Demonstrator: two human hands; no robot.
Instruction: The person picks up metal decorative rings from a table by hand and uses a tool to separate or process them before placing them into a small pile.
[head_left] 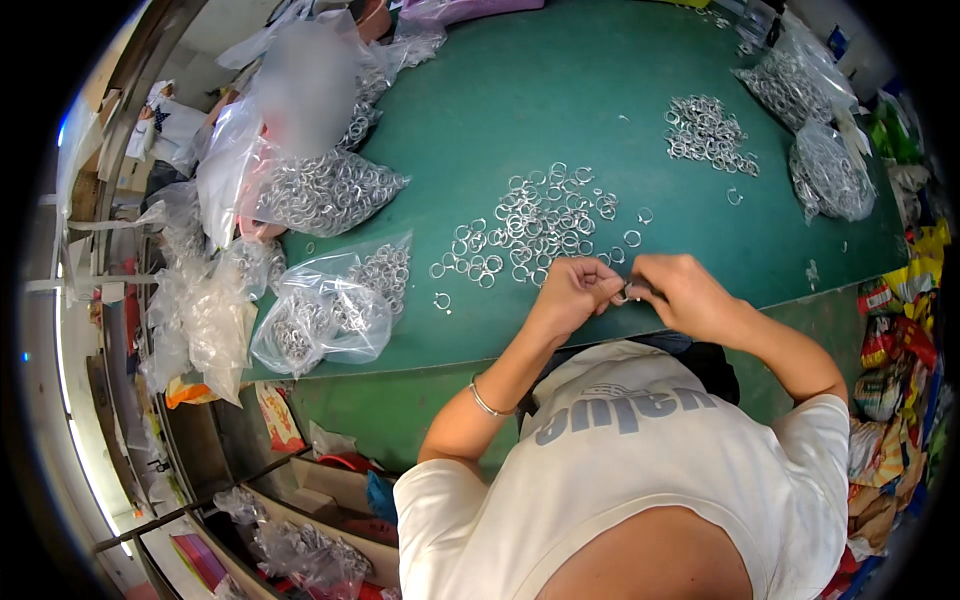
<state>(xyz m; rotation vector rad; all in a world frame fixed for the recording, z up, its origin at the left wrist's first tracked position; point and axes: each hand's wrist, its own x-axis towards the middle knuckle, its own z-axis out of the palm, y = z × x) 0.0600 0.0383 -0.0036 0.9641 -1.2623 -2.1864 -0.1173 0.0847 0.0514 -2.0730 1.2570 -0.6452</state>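
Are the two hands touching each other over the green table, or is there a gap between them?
Touching. In the head view the left hand and the right hand meet at their fingertips around a small metal ring, with no green table showing between them.

Head-worn fisheye, steeply downward, close.

Shiny, seemingly metal rings (530, 225), matt tabletop (560, 90)

A small workshop — green worktable (560, 90), loose metal rings (530, 225), bulging plastic bags of rings (320, 190).
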